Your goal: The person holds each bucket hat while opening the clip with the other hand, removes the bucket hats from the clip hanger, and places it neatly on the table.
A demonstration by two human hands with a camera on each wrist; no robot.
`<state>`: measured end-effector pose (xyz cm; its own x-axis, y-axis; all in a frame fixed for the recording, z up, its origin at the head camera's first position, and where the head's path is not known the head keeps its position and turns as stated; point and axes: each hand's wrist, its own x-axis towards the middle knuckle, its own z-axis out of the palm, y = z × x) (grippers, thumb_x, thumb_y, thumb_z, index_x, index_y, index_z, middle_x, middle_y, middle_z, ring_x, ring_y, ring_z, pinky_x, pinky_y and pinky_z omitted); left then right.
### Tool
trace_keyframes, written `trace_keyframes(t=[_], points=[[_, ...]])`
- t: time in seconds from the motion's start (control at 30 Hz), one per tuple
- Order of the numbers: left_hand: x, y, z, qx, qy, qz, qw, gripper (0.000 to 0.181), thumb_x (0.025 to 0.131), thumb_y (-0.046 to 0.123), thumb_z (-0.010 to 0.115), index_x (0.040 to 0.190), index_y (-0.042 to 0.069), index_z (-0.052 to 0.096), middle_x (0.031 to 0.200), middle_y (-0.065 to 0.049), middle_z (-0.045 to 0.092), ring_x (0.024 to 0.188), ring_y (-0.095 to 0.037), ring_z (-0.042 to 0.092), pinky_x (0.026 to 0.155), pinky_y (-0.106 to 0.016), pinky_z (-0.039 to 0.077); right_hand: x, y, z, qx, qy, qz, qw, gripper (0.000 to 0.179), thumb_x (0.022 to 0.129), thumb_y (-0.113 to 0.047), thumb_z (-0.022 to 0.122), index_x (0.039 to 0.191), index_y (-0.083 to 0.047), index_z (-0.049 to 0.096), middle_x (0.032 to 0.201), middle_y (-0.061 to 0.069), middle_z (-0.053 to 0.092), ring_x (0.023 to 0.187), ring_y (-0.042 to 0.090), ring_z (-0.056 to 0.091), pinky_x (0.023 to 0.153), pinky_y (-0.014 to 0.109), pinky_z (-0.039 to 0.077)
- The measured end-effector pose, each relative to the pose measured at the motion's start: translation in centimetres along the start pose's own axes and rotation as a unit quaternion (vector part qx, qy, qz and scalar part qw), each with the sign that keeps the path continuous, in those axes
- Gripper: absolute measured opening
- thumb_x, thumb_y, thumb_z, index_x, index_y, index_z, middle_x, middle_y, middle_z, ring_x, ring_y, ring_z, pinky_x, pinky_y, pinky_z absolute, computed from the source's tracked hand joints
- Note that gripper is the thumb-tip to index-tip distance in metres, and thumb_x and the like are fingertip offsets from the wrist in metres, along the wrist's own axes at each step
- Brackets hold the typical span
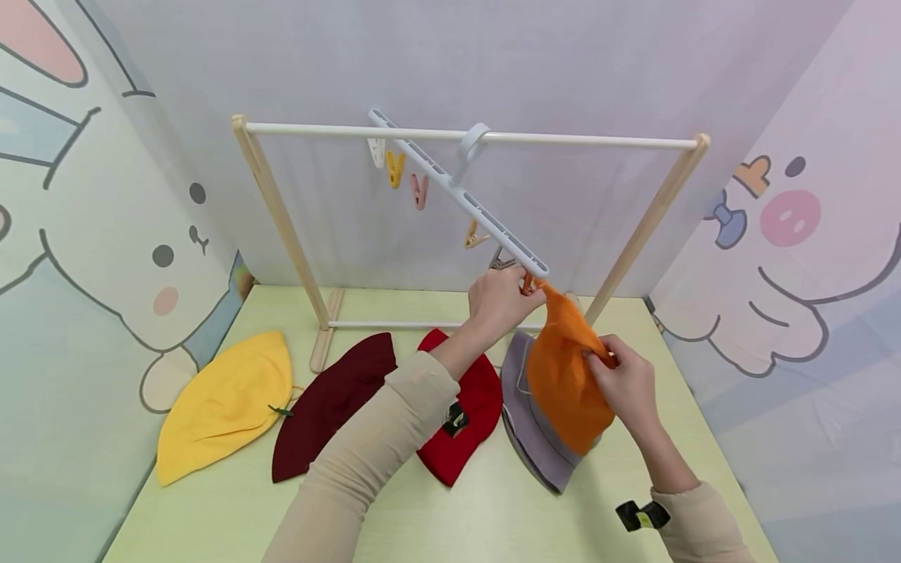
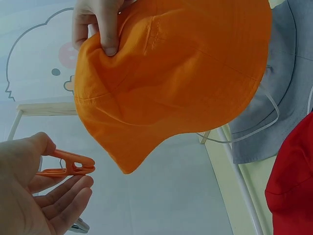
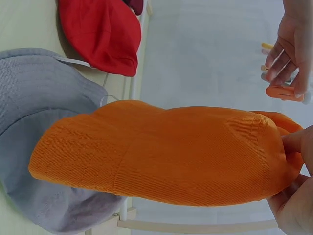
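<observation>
My left hand (image 1: 498, 301) holds an orange clothespin (image 2: 73, 164) between thumb and fingers, below the near end of a light blue hanger (image 1: 486, 211). An orange bucket hat (image 1: 566, 383) hangs from my right hand (image 1: 629, 387), whose thumb and fingers pinch its fabric. In the left wrist view, a pointed corner of the hat lies beside the clothespin tips, with a gap between. Behind the orange hat, a grey-purple bucket hat (image 1: 517, 391) lies partly hidden on the table.
The hanger hooks over the white rail (image 1: 577, 139) of a wooden-ended rack. White, yellow (image 1: 396, 170), pink (image 1: 419, 191) and other clothespins dangle from it. Yellow (image 1: 225, 407), maroon (image 1: 338, 407) and red (image 1: 486, 399) hats lie on the pale table (image 1: 464, 532), the latter two partly behind my left arm.
</observation>
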<state>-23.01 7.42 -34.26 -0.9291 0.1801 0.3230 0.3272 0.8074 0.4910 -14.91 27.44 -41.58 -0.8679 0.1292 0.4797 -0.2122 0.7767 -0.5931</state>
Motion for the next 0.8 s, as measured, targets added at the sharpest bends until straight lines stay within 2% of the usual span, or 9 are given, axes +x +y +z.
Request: trace_keyframes(t=[0.53, 0.8], points=[[-0.1, -0.1, -0.1, -0.005, -0.003, -0.001, 1.0000, 0.023, 0.082, 0.042, 0.058, 0.070, 0.024, 0.055, 0.055, 0.012, 0.052, 0.046, -0.011, 0.044, 0.040, -0.020, 0.029, 0.3, 0.4, -1.6, -0.006, 0.010, 0.034, 0.9994, 0.008, 0.080, -0.010, 0.068, 0.088, -0.009, 0.066, 0.072, 0.007, 0.061, 0.055, 0.010, 0.047, 0.050, 0.013, 0.041], [-0.1, -0.1, 0.0, -0.006, -0.003, 0.002, 1.0000, 0.022, 0.082, 0.042, 0.059, 0.070, 0.024, 0.055, 0.054, 0.011, 0.052, 0.045, -0.011, 0.044, 0.039, -0.020, 0.028, 0.3, 0.5, -2.7, -0.004, -0.002, 0.052, 0.9987, 0.009, 0.083, -0.013, 0.065, 0.090, -0.007, 0.065, 0.075, 0.010, 0.061, 0.056, 0.008, 0.048, 0.051, 0.013, 0.043]])
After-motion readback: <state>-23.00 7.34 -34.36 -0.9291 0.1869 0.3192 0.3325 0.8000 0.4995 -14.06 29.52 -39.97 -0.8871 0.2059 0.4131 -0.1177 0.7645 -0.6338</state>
